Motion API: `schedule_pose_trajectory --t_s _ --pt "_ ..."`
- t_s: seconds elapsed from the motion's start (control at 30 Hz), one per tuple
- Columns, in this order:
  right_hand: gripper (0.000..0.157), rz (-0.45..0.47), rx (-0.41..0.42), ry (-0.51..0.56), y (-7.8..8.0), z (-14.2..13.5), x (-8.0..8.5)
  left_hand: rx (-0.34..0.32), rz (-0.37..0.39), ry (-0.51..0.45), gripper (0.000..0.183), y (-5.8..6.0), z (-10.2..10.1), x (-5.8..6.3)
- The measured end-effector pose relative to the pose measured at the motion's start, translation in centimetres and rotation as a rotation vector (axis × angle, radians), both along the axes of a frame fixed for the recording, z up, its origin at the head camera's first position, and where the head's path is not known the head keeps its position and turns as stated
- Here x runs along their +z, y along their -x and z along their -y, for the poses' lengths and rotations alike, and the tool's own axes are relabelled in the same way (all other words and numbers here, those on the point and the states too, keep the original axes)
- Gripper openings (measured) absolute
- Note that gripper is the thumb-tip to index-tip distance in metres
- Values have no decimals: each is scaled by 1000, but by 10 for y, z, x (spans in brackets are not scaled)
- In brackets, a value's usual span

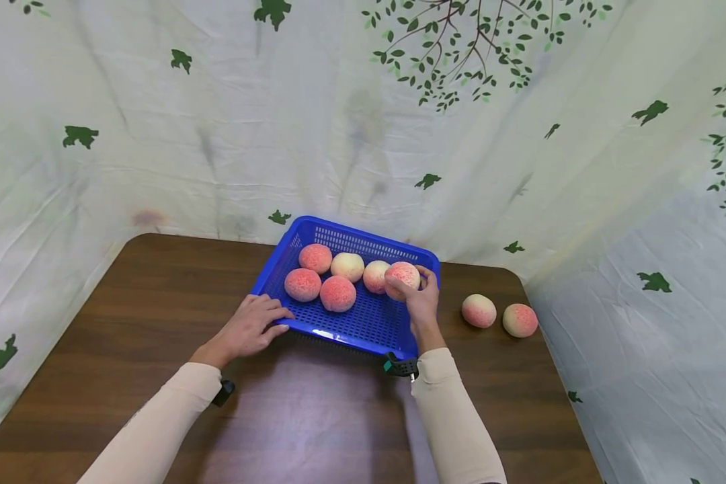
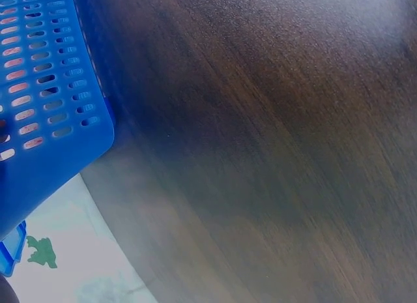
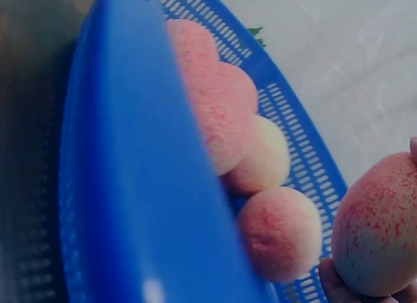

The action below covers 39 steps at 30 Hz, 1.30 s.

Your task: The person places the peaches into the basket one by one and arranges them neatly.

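A blue plastic basket (image 1: 363,336) sits tilted to the viewer near the back of the table, with several pink-and-cream peaches inside. My left hand (image 1: 255,326) grips its front-left corner, fingers over the rim and thumb lower down. Over the right part of the basket, my right hand (image 1: 422,302) holds a peach (image 1: 402,279) between thumb and fingers. That same peach (image 3: 378,228) fills the right edge of the right wrist view, apart from the others. Among those in the basket are a red peach (image 1: 338,294) and a paler peach (image 1: 347,267).
On the dark wooden table (image 1: 127,336), two more peaches lie right of the basket: one pale peach (image 1: 478,310) and one redder peach (image 1: 519,320). A white leaf-printed cloth (image 1: 314,134) hangs behind the table and along its sides.
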State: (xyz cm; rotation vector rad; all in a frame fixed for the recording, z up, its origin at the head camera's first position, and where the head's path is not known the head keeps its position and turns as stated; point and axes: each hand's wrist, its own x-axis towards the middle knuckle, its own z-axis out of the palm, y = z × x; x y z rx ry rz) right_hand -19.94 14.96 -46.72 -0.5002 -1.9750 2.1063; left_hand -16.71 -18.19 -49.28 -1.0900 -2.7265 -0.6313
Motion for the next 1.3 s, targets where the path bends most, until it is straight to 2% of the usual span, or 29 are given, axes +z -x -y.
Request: schedule_pose_trajectory --t_s 0.27,0.6,0.97,1.3 --pt "66 24 0 -43 3 16 -13 -8 -10 -11 14 1 0 -1" --pt "74 109 49 -86 2 27 -23 -10 -12 -10 14 0 0 -1" --pt "80 166 90 -169 -1 27 -23 -8 -15 -21 15 0 1 -1" --pt "72 132 213 -305 -3 31 -27 -3 -1 -19 15 0 1 0"
